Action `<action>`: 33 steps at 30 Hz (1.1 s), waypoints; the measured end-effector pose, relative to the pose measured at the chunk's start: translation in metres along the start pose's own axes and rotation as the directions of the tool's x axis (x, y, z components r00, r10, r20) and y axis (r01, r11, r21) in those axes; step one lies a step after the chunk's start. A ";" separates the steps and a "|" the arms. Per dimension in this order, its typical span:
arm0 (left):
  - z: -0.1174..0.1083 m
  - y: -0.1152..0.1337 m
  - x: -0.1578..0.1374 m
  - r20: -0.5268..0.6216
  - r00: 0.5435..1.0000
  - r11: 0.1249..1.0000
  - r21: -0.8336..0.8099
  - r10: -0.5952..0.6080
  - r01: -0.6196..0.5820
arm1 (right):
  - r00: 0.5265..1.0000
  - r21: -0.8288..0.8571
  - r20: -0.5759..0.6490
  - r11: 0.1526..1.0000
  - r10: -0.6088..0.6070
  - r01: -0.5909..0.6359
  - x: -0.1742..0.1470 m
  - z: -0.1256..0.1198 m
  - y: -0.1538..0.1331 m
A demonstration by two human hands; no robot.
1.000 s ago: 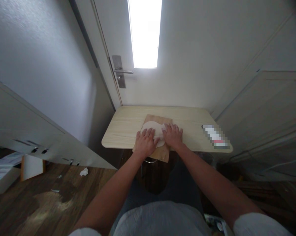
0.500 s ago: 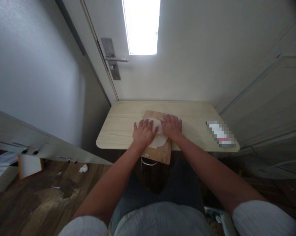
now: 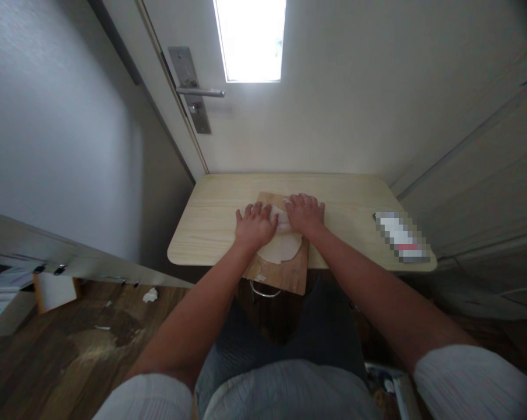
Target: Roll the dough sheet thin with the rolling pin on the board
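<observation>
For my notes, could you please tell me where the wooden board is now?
In the head view, the wooden board lies near the middle of the table, under the pale sheet, its near end overhanging the table's front edge.

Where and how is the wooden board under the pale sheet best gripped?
Probably at the wooden board's near end, from the person's side, pinching top and underside. That end juts past the table's edge, so its underside looks reachable, whereas the pale sheet, left hand and right hand cover much of the rest.
</observation>
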State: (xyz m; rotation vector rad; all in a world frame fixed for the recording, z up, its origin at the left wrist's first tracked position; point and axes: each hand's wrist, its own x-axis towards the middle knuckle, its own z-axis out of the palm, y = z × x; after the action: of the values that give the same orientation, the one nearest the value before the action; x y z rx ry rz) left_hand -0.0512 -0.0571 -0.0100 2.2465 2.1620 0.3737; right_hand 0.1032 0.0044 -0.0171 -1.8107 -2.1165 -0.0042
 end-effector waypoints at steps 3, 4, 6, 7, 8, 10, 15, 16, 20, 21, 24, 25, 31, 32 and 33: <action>0.000 -0.001 0.005 0.008 1.000 1.000 -0.014 -0.013 0.013 | 1.000 0.004 0.004 1.000 0.015 -0.015 0.004 0.000 -0.001; 0.000 -0.001 0.007 0.008 1.000 1.000 -0.017 -0.014 0.014 | 1.000 0.009 0.000 1.000 0.021 -0.021 0.005 0.000 -0.002; 0.000 -0.001 0.009 0.008 1.000 1.000 -0.020 -0.017 0.017 | 1.000 0.024 -0.006 0.999 0.022 -0.022 0.007 -0.001 -0.002; 0.000 -0.002 0.010 0.007 1.000 1.000 -0.019 -0.020 0.020 | 1.000 0.035 -0.005 0.999 0.018 -0.018 0.008 -0.001 -0.002; 0.000 -0.002 0.011 0.007 1.000 1.000 -0.017 -0.021 0.021 | 1.000 0.046 -0.003 0.999 0.014 -0.014 0.009 -0.001 -0.002; 0.000 -0.003 0.013 0.011 1.000 1.000 -0.010 -0.022 0.022 | 1.000 0.062 -0.004 0.998 0.016 -0.016 0.012 0.000 -0.002; 0.001 -0.007 0.020 0.008 1.000 1.000 -0.002 -0.016 0.016 | 0.999 0.051 -0.004 0.998 0.044 -0.044 0.022 0.004 -0.003; 0.001 -0.007 0.021 0.006 1.000 1.000 0.000 -0.017 0.017 | 0.999 0.044 -0.001 0.998 0.039 -0.039 0.023 0.005 -0.004; 0.001 -0.009 0.029 -0.020 0.999 1.000 0.014 -0.027 0.027 | 1.000 0.013 0.002 1.000 -0.013 0.013 0.027 0.004 -0.005; 0.001 -0.009 0.030 -0.023 0.999 0.999 0.016 -0.034 0.034 | 1.000 0.011 -0.001 1.000 -0.027 0.027 0.027 0.003 -0.006; 0.001 -0.009 0.035 -0.003 0.998 0.998 0.015 -0.062 0.063 | 0.999 0.032 -0.017 0.998 -0.046 0.047 0.028 0.003 -0.007; 0.001 -0.009 0.037 -0.001 0.997 0.997 0.016 -0.072 0.072 | 0.999 0.041 -0.022 0.998 -0.049 0.050 0.028 0.003 -0.007; 0.002 -0.012 0.049 -0.036 0.995 0.994 0.051 -0.097 0.099 | 0.998 0.032 -0.020 0.998 -0.059 0.059 0.031 0.005 -0.008; 0.002 -0.012 0.051 -0.031 0.994 0.993 0.053 -0.104 0.105 | 0.998 0.030 -0.017 0.998 -0.056 0.057 0.032 0.005 -0.008; 0.002 -0.013 0.054 -0.022 0.994 0.992 0.054 -0.111 0.112 | 0.999 0.029 -0.011 0.998 -0.050 0.050 0.033 0.004 -0.009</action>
State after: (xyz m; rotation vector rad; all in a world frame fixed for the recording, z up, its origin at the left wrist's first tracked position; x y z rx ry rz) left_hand -0.0619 -0.0034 -0.0048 2.1449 2.3227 0.3386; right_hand 0.0897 0.0350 -0.0102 -1.7372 -2.1434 0.0050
